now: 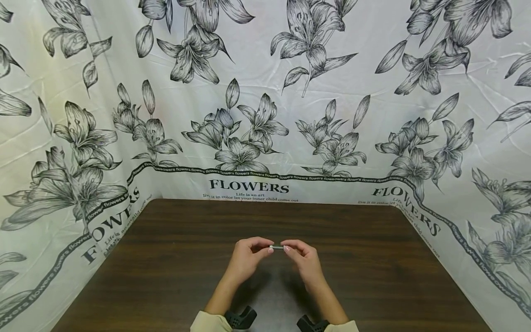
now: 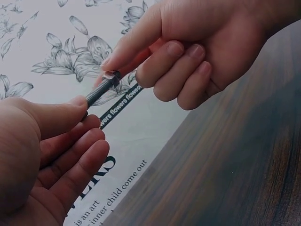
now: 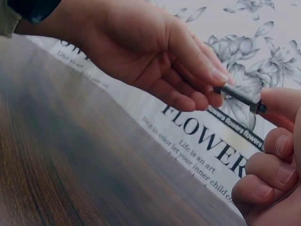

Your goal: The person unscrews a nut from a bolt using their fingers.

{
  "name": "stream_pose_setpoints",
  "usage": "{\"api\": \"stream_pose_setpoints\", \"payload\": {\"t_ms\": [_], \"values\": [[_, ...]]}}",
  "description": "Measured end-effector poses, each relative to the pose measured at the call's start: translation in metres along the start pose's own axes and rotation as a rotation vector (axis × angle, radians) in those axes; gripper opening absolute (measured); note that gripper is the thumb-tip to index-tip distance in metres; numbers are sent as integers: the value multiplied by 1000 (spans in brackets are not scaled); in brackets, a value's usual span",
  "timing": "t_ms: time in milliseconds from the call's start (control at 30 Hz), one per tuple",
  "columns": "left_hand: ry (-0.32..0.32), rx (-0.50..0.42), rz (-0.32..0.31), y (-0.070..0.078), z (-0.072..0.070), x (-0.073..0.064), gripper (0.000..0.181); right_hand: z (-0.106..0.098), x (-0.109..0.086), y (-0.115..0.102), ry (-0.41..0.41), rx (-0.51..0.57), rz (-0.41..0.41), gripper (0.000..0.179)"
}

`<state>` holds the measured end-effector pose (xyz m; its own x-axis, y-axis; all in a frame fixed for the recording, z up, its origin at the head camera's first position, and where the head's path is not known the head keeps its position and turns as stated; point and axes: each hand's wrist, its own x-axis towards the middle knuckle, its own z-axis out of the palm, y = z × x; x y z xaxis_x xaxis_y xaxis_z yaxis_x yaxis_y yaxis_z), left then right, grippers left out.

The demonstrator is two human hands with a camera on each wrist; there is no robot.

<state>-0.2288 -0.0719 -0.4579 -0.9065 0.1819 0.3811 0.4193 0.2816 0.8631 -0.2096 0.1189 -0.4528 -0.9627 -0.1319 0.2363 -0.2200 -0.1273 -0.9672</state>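
Observation:
A thin metal bolt [image 1: 277,247] is held level above the table, spanning the gap between both hands. My left hand [image 1: 244,260] pinches one end of it between thumb and fingers; its threaded shank [image 2: 97,93] shows in the left wrist view. Toward the opposite end sits a hex nut [image 3: 255,104], with a short dark tip beyond it. My right hand [image 1: 308,263] pinches that end at the nut with thumb and forefinger, the other fingers [image 2: 165,70] curled in. The fingertips partly cover both ends of the bolt.
Beneath the hands lies a dark brown wooden table [image 1: 174,276]. A white cloth [image 1: 265,138] with black flower drawings and lettering hangs around its back and sides. Dark wrist bands [image 1: 241,318] sit at both light sleeves.

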Motion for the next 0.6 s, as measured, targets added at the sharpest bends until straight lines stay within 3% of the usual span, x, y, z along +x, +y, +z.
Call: {"api": "stream_pose_setpoints", "payload": {"t_ms": [233,433,600], "values": [[-4,1,8,-1,0,0,13,-5,6,25,-17,104,-8,25],[-5,8,-1,-1,0,0,14,-5,6,27,-33,139,-28,29],[-13,2,6,-1,2,0,14,-4,6,28,-1,118,10,32]]}}
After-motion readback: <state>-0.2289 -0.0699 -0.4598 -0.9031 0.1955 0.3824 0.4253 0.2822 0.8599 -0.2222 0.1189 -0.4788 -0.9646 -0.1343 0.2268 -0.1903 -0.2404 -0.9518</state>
